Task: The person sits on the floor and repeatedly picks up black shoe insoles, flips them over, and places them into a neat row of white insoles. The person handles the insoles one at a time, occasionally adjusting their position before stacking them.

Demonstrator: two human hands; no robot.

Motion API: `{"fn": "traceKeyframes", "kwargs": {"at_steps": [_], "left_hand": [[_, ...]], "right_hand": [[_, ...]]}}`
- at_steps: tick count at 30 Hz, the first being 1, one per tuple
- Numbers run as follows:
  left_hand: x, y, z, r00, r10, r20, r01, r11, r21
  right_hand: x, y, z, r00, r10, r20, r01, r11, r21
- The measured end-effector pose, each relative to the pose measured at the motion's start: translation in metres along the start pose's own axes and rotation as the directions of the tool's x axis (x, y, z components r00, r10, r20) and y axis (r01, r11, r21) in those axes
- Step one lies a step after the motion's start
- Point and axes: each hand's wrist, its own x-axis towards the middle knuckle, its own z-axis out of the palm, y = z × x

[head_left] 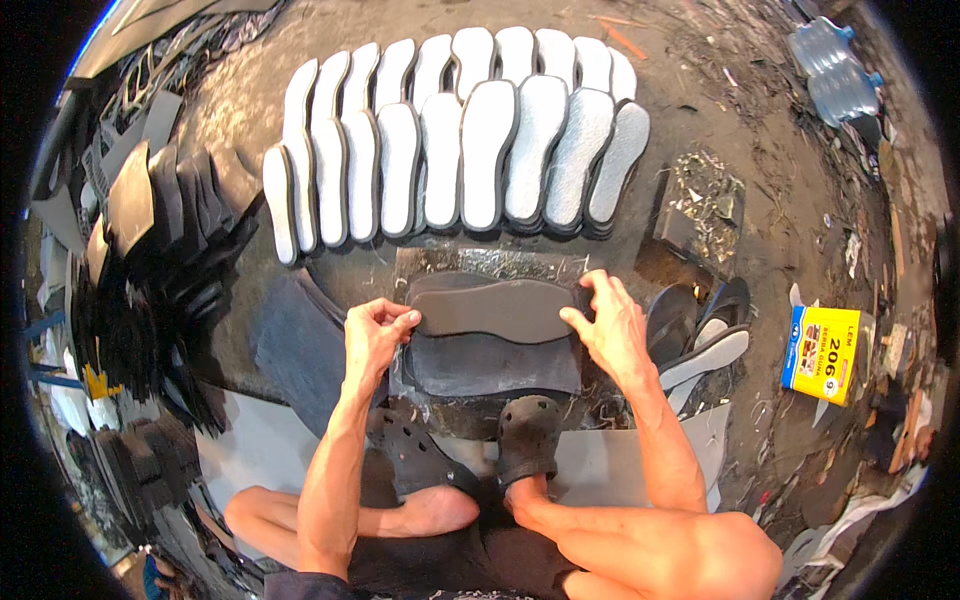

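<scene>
A dark grey-brown shoe sole [495,309] lies crosswise in front of me, on top of a dark sheet of sole material [490,365]. My left hand [376,342] pinches the sole's left end between thumb and fingers. At the other end, my right hand [612,328] has its thumb against the tip, its index finger raised and apart from the thumb. Beneath the sheet is a worn work block [440,262], its far edge speckled with residue. Both forearms reach in from below, between my bent legs.
Two rows of stacked white-topped soles [487,150] stand beyond the block. Dark offcuts [190,200] pile up at left. On the right are sandals and loose soles [705,355], a yellow tin [824,352] and a clear blue water jug [835,75]. My dark clogs [528,435] rest close to the block.
</scene>
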Motion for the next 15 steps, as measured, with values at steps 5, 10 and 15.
{"fn": "traceKeyframes", "kwargs": {"at_steps": [5,10,15], "left_hand": [[0.000,-0.019,0.000,0.999,0.038,-0.033,-0.038,0.999,-0.009],[-0.009,-0.019,0.024,0.953,0.254,-0.167,-0.234,0.963,0.133],[-0.020,-0.012,0.037,0.864,0.504,-0.008,-0.473,0.815,0.334]], "right_hand": [[-0.012,-0.050,0.018,0.841,-0.347,-0.415,0.410,0.909,0.070],[-0.012,-0.004,0.075,0.883,-0.468,-0.048,0.464,0.883,-0.068],[-0.023,0.016,0.033,0.915,-0.358,-0.187,0.402,0.859,0.317]]}}
